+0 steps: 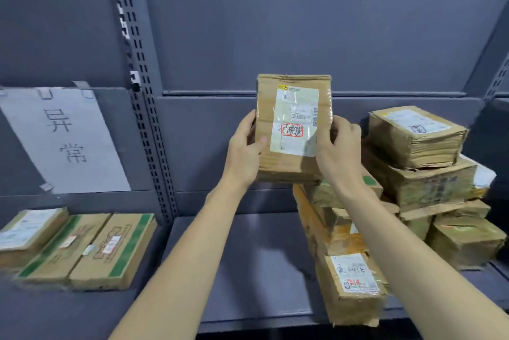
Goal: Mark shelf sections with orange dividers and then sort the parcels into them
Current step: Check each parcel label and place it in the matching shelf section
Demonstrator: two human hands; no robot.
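Note:
I hold a brown cardboard parcel upright in front of the grey shelf, its white label with a red stamp facing me. My left hand grips its left edge, thumb on the front. My right hand grips its right edge. A pile of brown parcels is stacked on the right part of the shelf, with one labelled parcel at the front. No orange divider is in view.
In the left shelf bay lie three flat parcels, two with green stripes. Above them a white paper sign with handwritten characters is taped to the back panel. A perforated upright post separates the bays.

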